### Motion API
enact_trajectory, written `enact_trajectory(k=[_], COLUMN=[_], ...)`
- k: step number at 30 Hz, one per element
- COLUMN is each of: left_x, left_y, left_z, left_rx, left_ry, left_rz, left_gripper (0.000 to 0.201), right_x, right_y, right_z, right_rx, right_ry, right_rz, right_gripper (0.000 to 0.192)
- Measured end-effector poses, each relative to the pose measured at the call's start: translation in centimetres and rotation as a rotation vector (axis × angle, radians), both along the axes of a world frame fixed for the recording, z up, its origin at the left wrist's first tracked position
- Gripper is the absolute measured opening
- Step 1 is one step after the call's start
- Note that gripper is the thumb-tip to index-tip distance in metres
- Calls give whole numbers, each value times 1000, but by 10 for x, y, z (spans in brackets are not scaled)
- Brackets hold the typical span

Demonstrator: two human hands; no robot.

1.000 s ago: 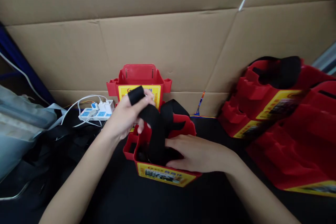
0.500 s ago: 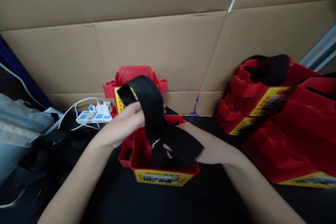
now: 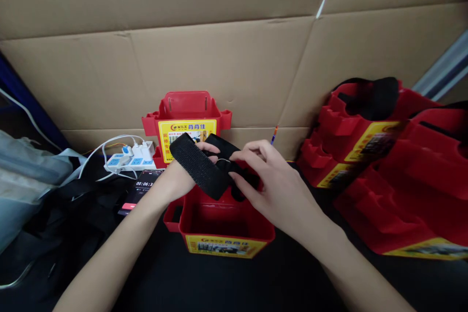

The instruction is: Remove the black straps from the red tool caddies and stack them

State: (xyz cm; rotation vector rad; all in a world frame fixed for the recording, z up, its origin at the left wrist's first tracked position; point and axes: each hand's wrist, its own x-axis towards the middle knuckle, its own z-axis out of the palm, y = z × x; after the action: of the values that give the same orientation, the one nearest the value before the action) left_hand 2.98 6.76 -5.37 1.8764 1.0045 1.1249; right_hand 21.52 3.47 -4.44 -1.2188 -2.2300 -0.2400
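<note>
Over the red bin (image 3: pixel 256 224), the left hand (image 3: pixel 180 181) grips the looped black strap (image 3: pixel 200 169) crossing it, while the right hand (image 3: pixel 269 183), curled inward, seems to pinch it too.

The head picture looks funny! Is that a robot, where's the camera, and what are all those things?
No robot here: these are a person's own bare hands. The camera is worn on their head, looking forward and down, so the arms come in from the bottom. The left hand holds a black strap, which loops across it, and the right hand pinches the strap too. Below them is a red bin on a dark surface. Another red bin stands behind it, and more red bins are on the right. On the left are a phone and a white power strip. The brown wall is cardboard.
</note>
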Motion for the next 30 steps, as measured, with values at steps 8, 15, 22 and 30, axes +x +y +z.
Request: enact_trajectory(k=[8, 15, 22, 30], left_x=[5, 17, 18, -71], left_y=[-10, -20, -14, -23], left_z=[4, 1, 1, 43], left_rx=[-99, -113, -18, -48], left_ry=[-61, -1, 65, 674], left_rz=[-136, -149, -225, -660], left_gripper=[28, 37, 39, 27], right_x=[-6, 2, 0, 13], right_y=[-5, 6, 2, 10], right_z=[-6, -3, 0, 3], right_rx=[-90, -412, -385, -309], right_ry=[239, 460, 498, 363], right_rz=[30, 72, 81, 23], right_gripper=[10, 18, 14, 9])
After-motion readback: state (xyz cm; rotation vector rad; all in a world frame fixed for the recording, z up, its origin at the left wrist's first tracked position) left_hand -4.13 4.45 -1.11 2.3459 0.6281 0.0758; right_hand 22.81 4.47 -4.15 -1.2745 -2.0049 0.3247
